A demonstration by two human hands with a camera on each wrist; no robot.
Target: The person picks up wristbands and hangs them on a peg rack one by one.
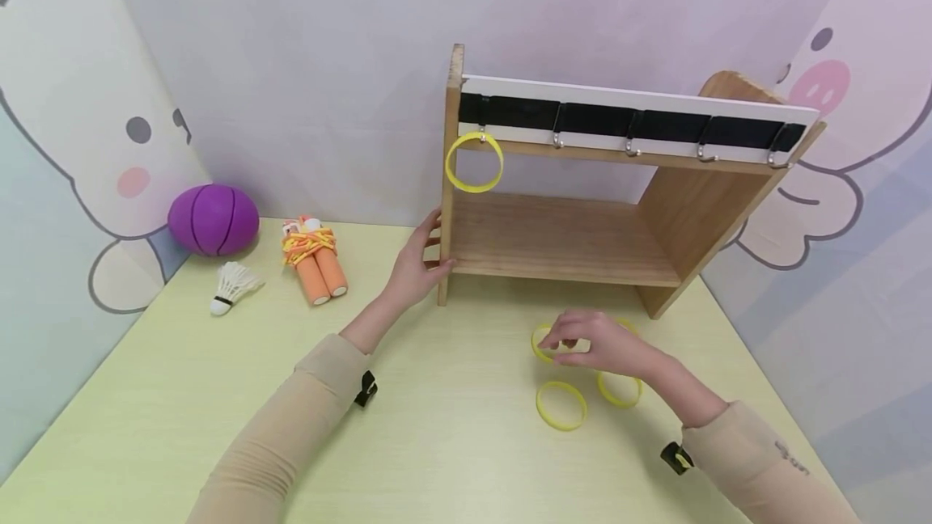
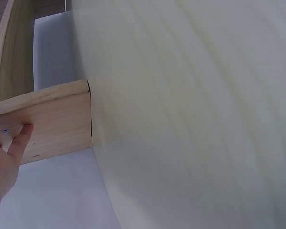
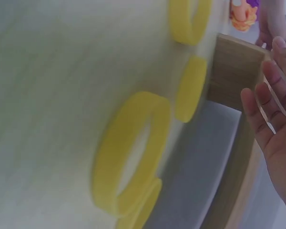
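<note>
Four yellow rings show in the head view: one ring [image 1: 474,162] hangs from the leftmost hook [image 1: 482,136] of the wooden rack [image 1: 561,237], and three lie on the surface [image 1: 451,443] just near of the rack. My right hand [image 1: 593,344] hovers low over those three, fingers loosely bent and pointing left, the fingertips at the far-left ring [image 1: 540,344], which is partly hidden under the hand. Whether I am pinching it yet I cannot tell; in the right wrist view my fingers [image 3: 269,102] look straight and relaxed, with nothing between them. The near ring [image 1: 561,405] lies flat, clear of my hand, and the right ring [image 1: 619,390] sits just beside it, partly covered by my wrist.

My left hand [image 1: 417,265] rests against the rack's left side panel, fingers spread along its outer face and the thumb at the front edge. The left wrist view shows my thumb [image 2: 19,138] pressed on the wood [image 2: 52,119].

Four more hooks run rightward along the rail, all bare. Far left on the surface sit a purple ball [image 1: 213,219], a white shuttlecock [image 1: 229,286] near of it, and a skipping rope [image 1: 315,261] with orange handles to their right, well apart from both hands.
</note>
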